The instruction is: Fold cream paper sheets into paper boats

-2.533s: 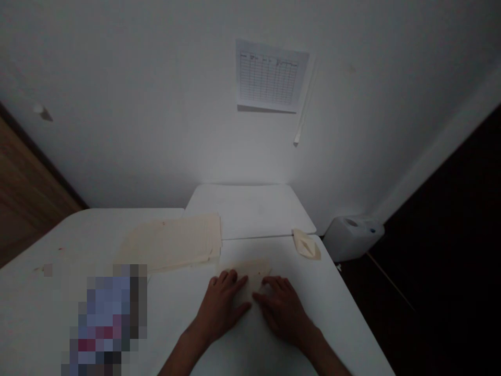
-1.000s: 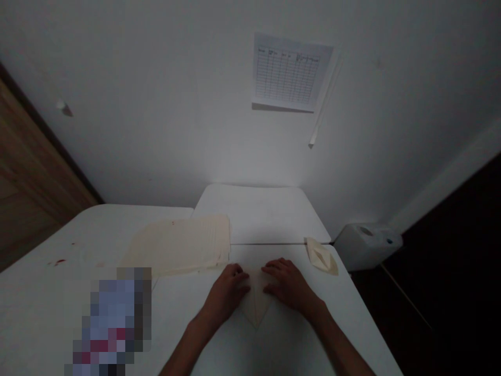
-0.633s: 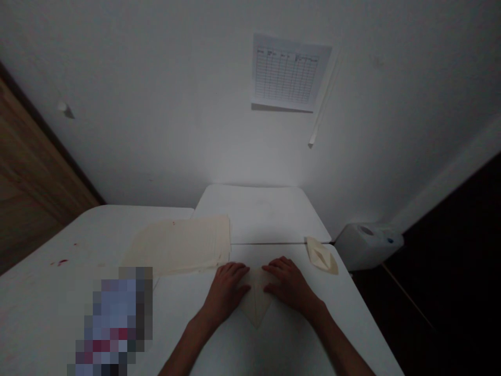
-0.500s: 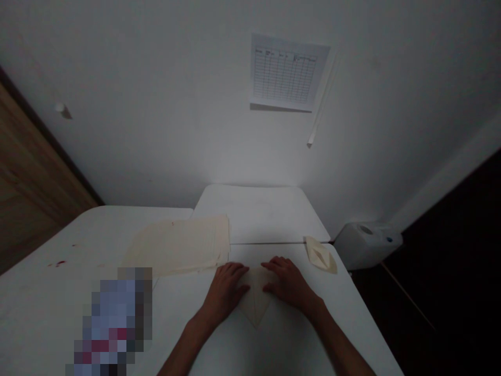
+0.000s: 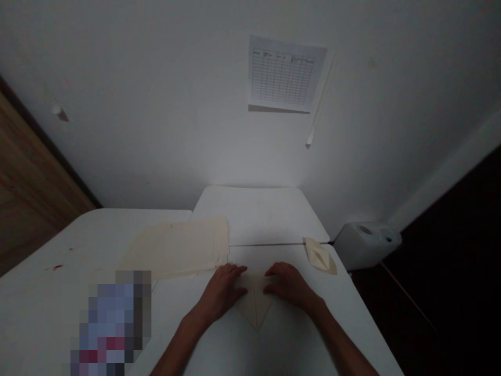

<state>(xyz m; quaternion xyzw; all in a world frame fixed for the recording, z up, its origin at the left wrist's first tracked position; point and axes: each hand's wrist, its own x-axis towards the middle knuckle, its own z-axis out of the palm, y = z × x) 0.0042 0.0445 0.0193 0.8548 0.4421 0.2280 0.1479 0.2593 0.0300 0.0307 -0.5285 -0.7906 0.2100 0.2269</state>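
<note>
A cream sheet of folded paper [image 5: 255, 305] lies on the white table in front of me, its pointed end towards me and a crease down its middle. My left hand [image 5: 224, 287] holds its left side, thumb over the paper and fingers curled along the far edge. At the right side, my right hand [image 5: 291, 284] grips it the same way. Part of the paper is hidden under both hands. Beyond my right hand sits a smaller folded paper piece [image 5: 320, 257] with raised flaps. Flat cream paper sheets [image 5: 183, 245] lie to the left.
A pixelated object [image 5: 111, 318] rests on the table [image 5: 35, 308] at the left front. A white container [image 5: 368, 243] stands beyond the table's right edge. On the wall hang a printed chart [image 5: 287, 73] and a thin white strip [image 5: 320, 107].
Both hands have shifted slightly on the folded paper, the right fingers curling in a little more. The view has tilted slightly. The other papers stay in place.
</note>
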